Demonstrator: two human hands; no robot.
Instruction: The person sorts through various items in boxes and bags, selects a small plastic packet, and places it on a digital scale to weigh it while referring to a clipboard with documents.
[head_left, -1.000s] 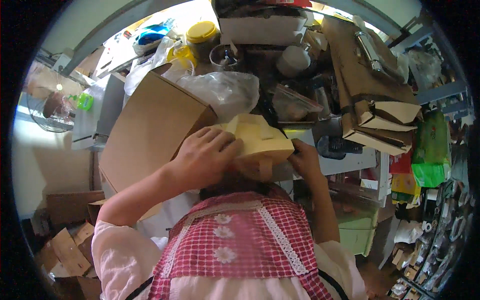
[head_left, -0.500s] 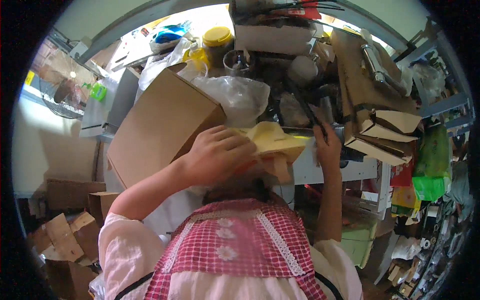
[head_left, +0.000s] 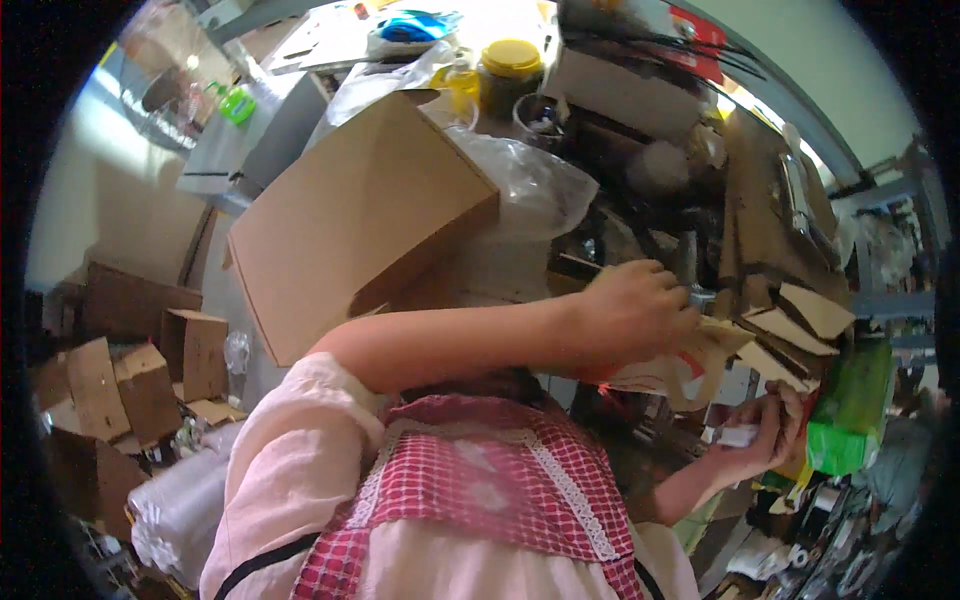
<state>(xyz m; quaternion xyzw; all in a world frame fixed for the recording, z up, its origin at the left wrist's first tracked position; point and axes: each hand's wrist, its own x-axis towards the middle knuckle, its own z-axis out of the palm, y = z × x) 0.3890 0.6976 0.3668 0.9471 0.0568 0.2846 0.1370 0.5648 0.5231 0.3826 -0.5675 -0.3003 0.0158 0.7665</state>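
My left hand (head_left: 640, 312) reaches across my front to the right, its fingers bent over a yellowish piece of packaging (head_left: 722, 338) with red and white parts and a pale strip hanging under it. The grip is partly hidden by the back of the hand. Lower and farther right, my right hand (head_left: 768, 432) is turned up, with its fingers apart and curved. Beside its palm shows a small white thing (head_left: 736, 435); I cannot tell whether the hand touches it. A large brown cardboard box (head_left: 355, 215) lies left of my left forearm.
Clear plastic bags (head_left: 530, 185), a yellow-lidded jar (head_left: 510, 75) and dark tools crowd the table's back. Folded cardboard (head_left: 780, 240) stands at the right above a green package (head_left: 850, 420). Open cartons (head_left: 125, 390) and a plastic-wrapped bundle (head_left: 185, 510) lie at the lower left.
My left hand has moved right with the yellowish packaging. My right hand has left the long black thing it held and come down to the right. The view has shifted and tilted.
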